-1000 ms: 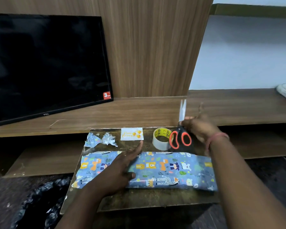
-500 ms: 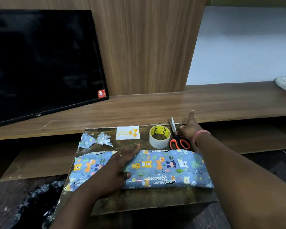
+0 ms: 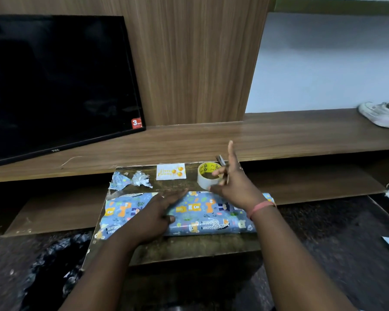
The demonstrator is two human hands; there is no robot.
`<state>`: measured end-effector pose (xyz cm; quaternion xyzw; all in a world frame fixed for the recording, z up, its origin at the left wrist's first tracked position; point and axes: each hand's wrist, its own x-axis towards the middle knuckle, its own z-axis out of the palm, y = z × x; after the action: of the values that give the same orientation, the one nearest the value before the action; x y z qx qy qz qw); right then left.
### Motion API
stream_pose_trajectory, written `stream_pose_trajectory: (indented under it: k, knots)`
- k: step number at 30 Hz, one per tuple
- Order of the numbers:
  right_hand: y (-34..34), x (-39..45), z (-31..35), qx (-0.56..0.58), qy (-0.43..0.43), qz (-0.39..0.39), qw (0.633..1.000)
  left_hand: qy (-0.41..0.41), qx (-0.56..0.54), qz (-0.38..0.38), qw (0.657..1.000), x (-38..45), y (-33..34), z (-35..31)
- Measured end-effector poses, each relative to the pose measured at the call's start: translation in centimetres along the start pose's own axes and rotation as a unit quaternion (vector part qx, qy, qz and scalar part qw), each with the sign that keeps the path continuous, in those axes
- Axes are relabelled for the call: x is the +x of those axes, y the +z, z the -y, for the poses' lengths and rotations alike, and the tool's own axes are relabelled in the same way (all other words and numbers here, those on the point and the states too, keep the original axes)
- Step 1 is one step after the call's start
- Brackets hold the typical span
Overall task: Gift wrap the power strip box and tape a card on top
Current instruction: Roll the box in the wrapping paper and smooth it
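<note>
The power strip box (image 3: 202,216), wrapped in blue animal-print paper, lies lengthwise on a small dark table (image 3: 189,248). My left hand (image 3: 153,216) presses flat on its left half with straight fingers. My right hand (image 3: 231,182) hovers above the box's far edge, fingers spread and holding nothing, just in front of the tape roll (image 3: 206,176). A white birthday card (image 3: 171,171) lies behind the box. The scissors (image 3: 220,160) lie behind my right hand, mostly hidden, only the blade tips showing.
Two crumpled paper scraps (image 3: 128,180) sit at the table's back left. A black TV (image 3: 54,86) leans on the wooden shelf (image 3: 279,135) behind. White shoes (image 3: 380,113) rest far right. A black plastic bag (image 3: 54,261) lies on the floor at left.
My right hand set the scissors down behind the tape roll, let go, and moved left over the roll. My left hand stayed pressed on the box.
</note>
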<state>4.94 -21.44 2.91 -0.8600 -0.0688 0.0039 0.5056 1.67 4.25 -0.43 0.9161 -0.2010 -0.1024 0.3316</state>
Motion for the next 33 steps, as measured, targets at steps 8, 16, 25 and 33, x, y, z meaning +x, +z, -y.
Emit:
stream_pose_trajectory:
  k: [8,16,25,33]
  knots:
    - [1.7,-4.1,-2.0,-0.016,0.001,0.047,0.999,0.008,0.007,-0.043,0.999,0.2,1.5,1.2]
    - [1.5,-3.3,-2.8,0.013,0.002,0.05,0.999,0.07,0.118,-0.2,0.97,-0.6,3.0,-0.9]
    - [1.5,-3.8,-3.4,0.022,-0.014,0.033,0.999,0.113,0.196,-0.237,0.945,-2.1,6.8,-4.3]
    - [0.3,-4.9,0.7,0.162,0.046,0.046,0.985,0.004,0.087,-0.213,0.973,-2.0,5.0,-3.4]
